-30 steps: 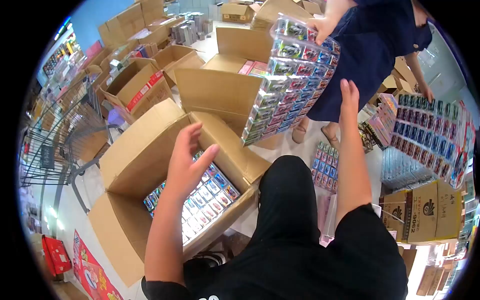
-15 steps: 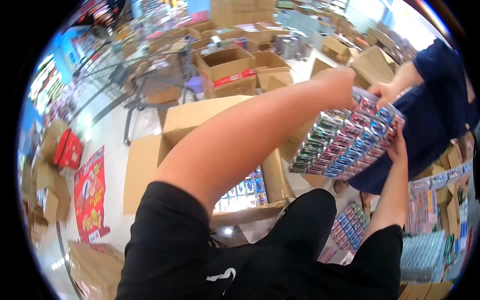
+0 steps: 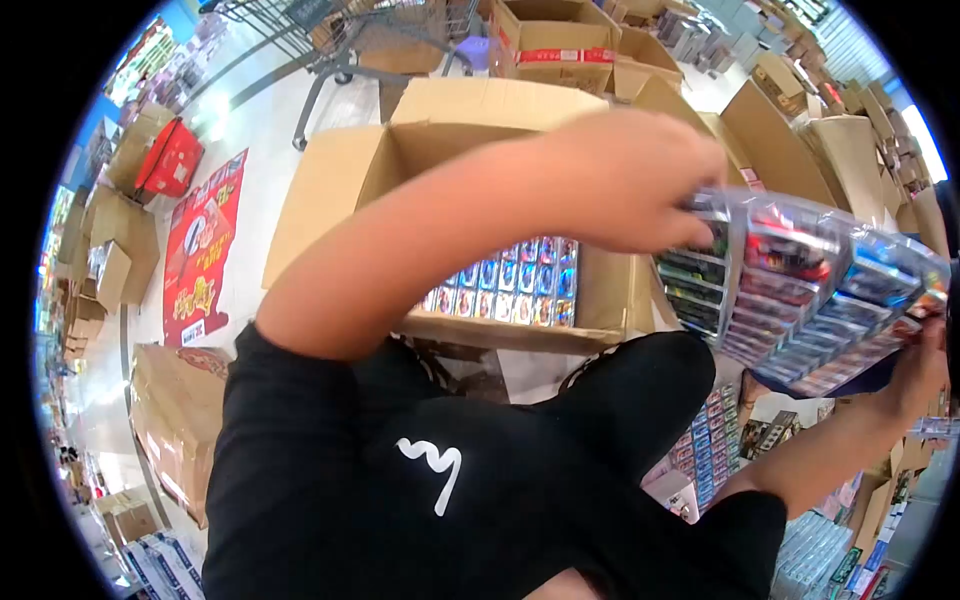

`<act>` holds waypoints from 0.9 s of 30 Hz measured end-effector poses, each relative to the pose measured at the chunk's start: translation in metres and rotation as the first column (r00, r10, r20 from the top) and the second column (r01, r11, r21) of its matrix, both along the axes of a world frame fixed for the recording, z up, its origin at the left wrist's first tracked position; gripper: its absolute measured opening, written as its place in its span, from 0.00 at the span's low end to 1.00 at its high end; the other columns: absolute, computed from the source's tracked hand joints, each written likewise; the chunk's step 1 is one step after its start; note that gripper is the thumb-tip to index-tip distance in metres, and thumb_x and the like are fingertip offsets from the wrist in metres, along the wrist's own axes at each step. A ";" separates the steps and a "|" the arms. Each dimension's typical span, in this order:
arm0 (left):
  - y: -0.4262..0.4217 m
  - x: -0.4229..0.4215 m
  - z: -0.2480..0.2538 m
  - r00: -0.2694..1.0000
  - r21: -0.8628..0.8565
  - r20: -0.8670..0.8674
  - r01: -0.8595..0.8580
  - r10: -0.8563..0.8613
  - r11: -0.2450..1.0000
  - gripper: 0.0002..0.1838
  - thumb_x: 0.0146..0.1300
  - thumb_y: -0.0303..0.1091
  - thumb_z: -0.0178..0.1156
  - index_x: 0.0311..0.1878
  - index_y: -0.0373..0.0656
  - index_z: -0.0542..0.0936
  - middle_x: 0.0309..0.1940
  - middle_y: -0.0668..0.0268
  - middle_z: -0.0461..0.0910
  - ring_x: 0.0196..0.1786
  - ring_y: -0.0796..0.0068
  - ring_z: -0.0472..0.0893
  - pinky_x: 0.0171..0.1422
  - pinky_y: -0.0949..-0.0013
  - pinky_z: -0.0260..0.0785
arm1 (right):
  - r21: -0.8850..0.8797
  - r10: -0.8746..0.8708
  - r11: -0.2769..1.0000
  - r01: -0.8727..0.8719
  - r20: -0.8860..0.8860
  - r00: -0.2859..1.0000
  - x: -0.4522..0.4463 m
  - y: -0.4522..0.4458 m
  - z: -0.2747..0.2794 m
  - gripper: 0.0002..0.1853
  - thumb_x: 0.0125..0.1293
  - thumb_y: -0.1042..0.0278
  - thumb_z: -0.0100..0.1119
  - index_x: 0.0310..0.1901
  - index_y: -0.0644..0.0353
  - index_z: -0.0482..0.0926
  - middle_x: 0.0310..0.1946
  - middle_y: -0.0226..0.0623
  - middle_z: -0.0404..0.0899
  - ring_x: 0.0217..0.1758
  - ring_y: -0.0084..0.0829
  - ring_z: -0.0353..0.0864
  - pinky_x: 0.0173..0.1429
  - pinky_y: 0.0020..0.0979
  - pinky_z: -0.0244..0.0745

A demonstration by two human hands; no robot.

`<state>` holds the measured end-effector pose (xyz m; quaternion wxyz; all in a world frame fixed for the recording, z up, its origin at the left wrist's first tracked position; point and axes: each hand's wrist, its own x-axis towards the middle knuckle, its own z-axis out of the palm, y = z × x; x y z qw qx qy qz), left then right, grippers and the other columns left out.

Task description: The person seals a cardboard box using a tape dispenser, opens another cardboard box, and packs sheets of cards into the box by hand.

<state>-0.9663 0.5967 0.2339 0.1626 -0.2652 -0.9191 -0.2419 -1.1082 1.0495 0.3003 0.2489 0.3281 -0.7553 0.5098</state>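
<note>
My left hand grips the left edge of a stack of clear blister packs with green, red and blue items in rows. At the stack's right edge, my right hand is closed round it. The stack hangs tilted to the right of an open cardboard box. Inside that box lie more packed rows of small items, partly hidden by my left forearm. Another sheet of packs is on the floor beside my right knee.
A shopping cart stands behind the box. Left are a red poster on the floor, a red bag and a taped carton. Open cartons fill the back. Clear packages are piled at the lower right.
Both my hands have reached out and taken hold of the stack that the other person held. The person's hand is no longer seen on it. The view has swung right.
</note>
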 end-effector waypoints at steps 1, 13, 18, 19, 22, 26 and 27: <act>-0.014 0.012 0.000 0.999 0.092 -0.038 -0.006 0.010 0.996 0.19 0.61 0.43 0.70 0.50 0.42 0.80 0.40 0.59 0.84 0.44 0.60 0.85 0.48 0.57 0.75 | 0.051 -0.011 0.999 0.015 -0.090 0.996 0.013 -0.036 0.017 0.21 0.73 0.55 0.60 0.55 0.65 0.77 0.49 0.40 0.83 0.44 0.33 0.85 0.49 0.39 0.82; -0.146 0.104 -0.058 0.843 0.585 0.380 -0.537 0.380 0.608 0.30 0.55 0.42 0.78 0.57 0.37 0.78 0.46 0.63 0.85 0.45 0.77 0.84 0.51 0.70 0.76 | 0.529 0.392 0.796 -0.294 -0.080 0.916 0.051 -0.442 0.030 0.19 0.67 0.53 0.65 0.48 0.61 0.84 0.42 0.44 0.87 0.36 0.34 0.87 0.43 0.32 0.83; -0.196 0.077 -0.172 0.722 0.632 0.618 -0.691 0.310 0.350 0.24 0.55 0.34 0.77 0.52 0.37 0.80 0.43 0.62 0.86 0.41 0.73 0.85 0.47 0.66 0.80 | 0.576 0.292 0.810 -0.115 -0.225 0.930 -0.017 -0.497 -0.131 0.32 0.65 0.45 0.67 0.63 0.58 0.75 0.60 0.48 0.78 0.59 0.45 0.77 0.63 0.43 0.74; -0.206 0.068 -0.211 0.673 0.589 0.659 -0.740 0.335 0.326 0.22 0.56 0.33 0.76 0.52 0.37 0.80 0.43 0.62 0.86 0.41 0.73 0.85 0.46 0.66 0.80 | 0.610 0.286 0.787 -0.092 -0.229 0.930 -0.019 -0.498 -0.163 0.37 0.66 0.43 0.65 0.68 0.62 0.70 0.65 0.50 0.73 0.70 0.49 0.72 0.71 0.47 0.69; -0.219 0.057 -0.303 0.563 0.460 0.712 -0.826 0.420 0.327 0.21 0.56 0.29 0.75 0.52 0.37 0.80 0.42 0.60 0.86 0.41 0.71 0.85 0.46 0.64 0.79 | 0.445 0.333 0.835 -0.324 0.060 0.941 -0.029 -0.445 -0.234 0.39 0.64 0.45 0.68 0.67 0.67 0.70 0.63 0.54 0.74 0.70 0.50 0.70 0.73 0.44 0.64; -0.231 0.058 -0.364 0.387 0.225 0.861 -0.872 0.331 0.434 0.18 0.53 0.28 0.76 0.46 0.37 0.82 0.38 0.58 0.87 0.40 0.70 0.85 0.47 0.63 0.78 | 0.390 0.070 0.901 -0.188 0.297 0.952 0.001 -0.334 -0.265 0.30 0.66 0.55 0.68 0.63 0.67 0.73 0.60 0.51 0.76 0.66 0.44 0.74 0.71 0.41 0.66; -0.236 0.059 -0.381 0.343 0.050 0.837 -0.824 0.426 0.565 0.17 0.52 0.27 0.77 0.44 0.36 0.83 0.37 0.58 0.87 0.38 0.71 0.85 0.46 0.64 0.78 | 0.351 0.032 0.923 -0.155 0.332 0.943 0.001 -0.307 -0.274 0.30 0.68 0.55 0.66 0.65 0.65 0.72 0.61 0.49 0.76 0.66 0.41 0.74 0.71 0.41 0.67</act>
